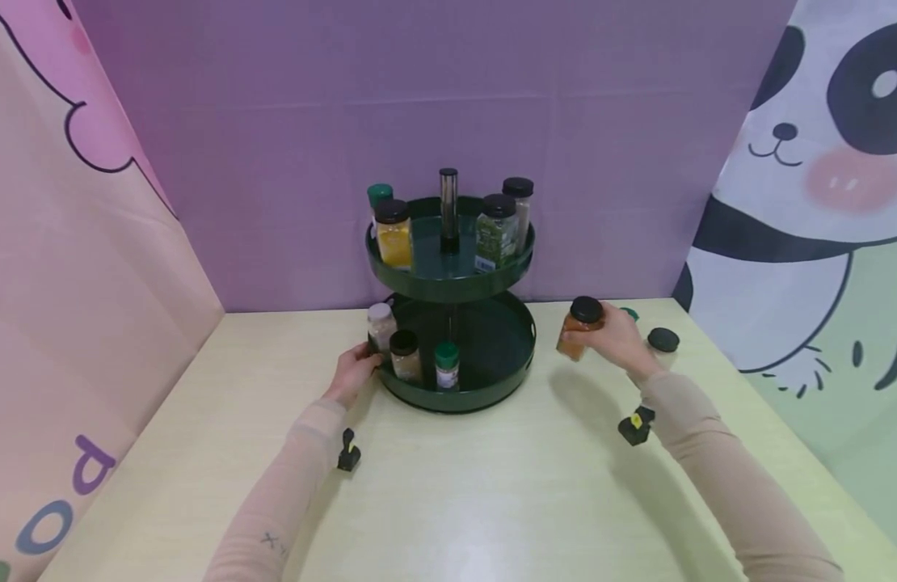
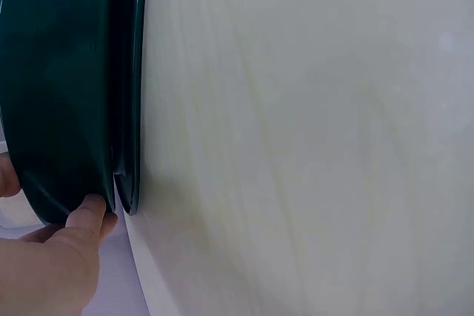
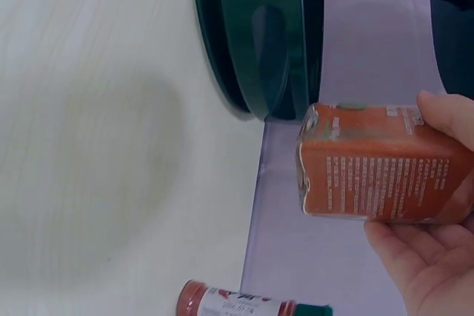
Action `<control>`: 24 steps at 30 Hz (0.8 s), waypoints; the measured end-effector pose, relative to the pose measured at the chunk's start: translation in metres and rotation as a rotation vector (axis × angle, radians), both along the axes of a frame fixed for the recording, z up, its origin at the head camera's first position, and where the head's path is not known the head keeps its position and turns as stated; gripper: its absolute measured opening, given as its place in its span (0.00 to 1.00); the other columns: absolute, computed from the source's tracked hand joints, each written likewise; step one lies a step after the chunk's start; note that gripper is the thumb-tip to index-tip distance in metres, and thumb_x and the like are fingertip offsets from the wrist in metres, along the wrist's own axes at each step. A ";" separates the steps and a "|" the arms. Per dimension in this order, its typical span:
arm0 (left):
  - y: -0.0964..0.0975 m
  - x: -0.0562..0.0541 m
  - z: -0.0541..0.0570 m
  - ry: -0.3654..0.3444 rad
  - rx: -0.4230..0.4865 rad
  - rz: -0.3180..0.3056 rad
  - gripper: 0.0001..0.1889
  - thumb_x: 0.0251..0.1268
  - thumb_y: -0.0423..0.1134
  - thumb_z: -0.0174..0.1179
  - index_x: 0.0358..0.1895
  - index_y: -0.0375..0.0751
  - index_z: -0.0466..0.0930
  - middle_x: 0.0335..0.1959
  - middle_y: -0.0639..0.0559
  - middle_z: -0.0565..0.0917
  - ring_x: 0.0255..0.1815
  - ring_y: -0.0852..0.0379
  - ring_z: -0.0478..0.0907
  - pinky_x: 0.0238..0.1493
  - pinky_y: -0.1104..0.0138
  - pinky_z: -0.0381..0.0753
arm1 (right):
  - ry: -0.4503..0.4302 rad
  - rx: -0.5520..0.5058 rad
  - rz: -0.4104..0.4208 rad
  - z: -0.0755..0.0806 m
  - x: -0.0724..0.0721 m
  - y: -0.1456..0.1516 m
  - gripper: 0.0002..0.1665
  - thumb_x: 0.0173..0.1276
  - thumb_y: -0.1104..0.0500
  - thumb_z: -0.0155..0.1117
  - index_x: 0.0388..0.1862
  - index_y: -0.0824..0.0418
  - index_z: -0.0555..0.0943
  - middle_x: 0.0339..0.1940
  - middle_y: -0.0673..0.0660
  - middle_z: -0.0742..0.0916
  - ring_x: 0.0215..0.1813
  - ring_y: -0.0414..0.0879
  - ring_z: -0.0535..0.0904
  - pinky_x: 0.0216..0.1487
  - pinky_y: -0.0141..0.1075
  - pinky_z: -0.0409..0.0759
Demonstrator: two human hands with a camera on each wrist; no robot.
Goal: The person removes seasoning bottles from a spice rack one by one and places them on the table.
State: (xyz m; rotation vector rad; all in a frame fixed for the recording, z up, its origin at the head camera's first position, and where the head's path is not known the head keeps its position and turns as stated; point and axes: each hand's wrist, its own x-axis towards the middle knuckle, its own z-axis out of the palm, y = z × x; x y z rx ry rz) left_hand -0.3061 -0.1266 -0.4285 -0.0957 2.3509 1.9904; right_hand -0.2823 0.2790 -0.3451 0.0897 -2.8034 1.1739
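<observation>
My right hand point(image 1: 616, 338) grips a spice jar point(image 1: 574, 333) with a black lid and orange-red contents, tilted above the table to the right of a dark green two-tier turntable point(image 1: 456, 400). Printed text covers the jar's orange side in the right wrist view. At the left edge of the lower tier, my left hand point(image 1: 355, 373) holds the rim, its fingertips against the green wall point(image 2: 59, 109). Beside that hand, the lower tier carries a pale-lidded jar point(image 1: 381, 325), a black-lidded brown jar point(image 1: 406, 360) and a green-capped bottle point(image 1: 447, 368).
Several jars stand on the upper tier point(image 1: 448, 287) around a metal post point(image 1: 448, 206). Behind my right hand are a black-lidded jar point(image 1: 663, 341) and a green-capped red bottle point(image 3: 237, 303). A purple backdrop point(image 1: 310, 162) rises behind the table point(image 1: 448, 485).
</observation>
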 end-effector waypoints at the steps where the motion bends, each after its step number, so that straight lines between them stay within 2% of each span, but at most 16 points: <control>1: 0.000 0.000 0.000 0.004 0.007 -0.001 0.27 0.64 0.29 0.45 0.67 0.27 0.55 0.66 0.32 0.62 0.66 0.43 0.61 0.66 0.56 0.64 | -0.008 -0.012 -0.011 -0.001 0.000 0.001 0.34 0.52 0.47 0.70 0.53 0.64 0.72 0.50 0.65 0.81 0.51 0.58 0.76 0.51 0.49 0.73; 10: -0.001 -0.002 -0.003 0.011 0.045 -0.008 0.27 0.64 0.28 0.45 0.67 0.26 0.55 0.65 0.32 0.63 0.65 0.43 0.63 0.65 0.57 0.65 | -0.022 0.007 -0.085 -0.010 0.003 0.014 0.37 0.54 0.47 0.69 0.55 0.69 0.70 0.50 0.68 0.79 0.50 0.59 0.75 0.45 0.46 0.76; 16: -0.001 -0.001 -0.003 0.004 0.040 -0.010 0.27 0.65 0.28 0.45 0.67 0.26 0.55 0.66 0.32 0.63 0.65 0.43 0.62 0.65 0.57 0.65 | -0.012 0.018 -0.084 -0.018 0.004 0.020 0.37 0.55 0.47 0.68 0.54 0.70 0.69 0.50 0.70 0.79 0.52 0.61 0.74 0.48 0.49 0.75; 24: 0.000 0.000 0.000 0.007 0.055 -0.018 0.27 0.66 0.29 0.45 0.67 0.26 0.53 0.67 0.32 0.60 0.67 0.42 0.60 0.67 0.56 0.63 | -0.006 0.093 -0.116 -0.023 0.005 0.021 0.37 0.55 0.46 0.67 0.53 0.71 0.69 0.49 0.72 0.79 0.50 0.63 0.75 0.47 0.51 0.74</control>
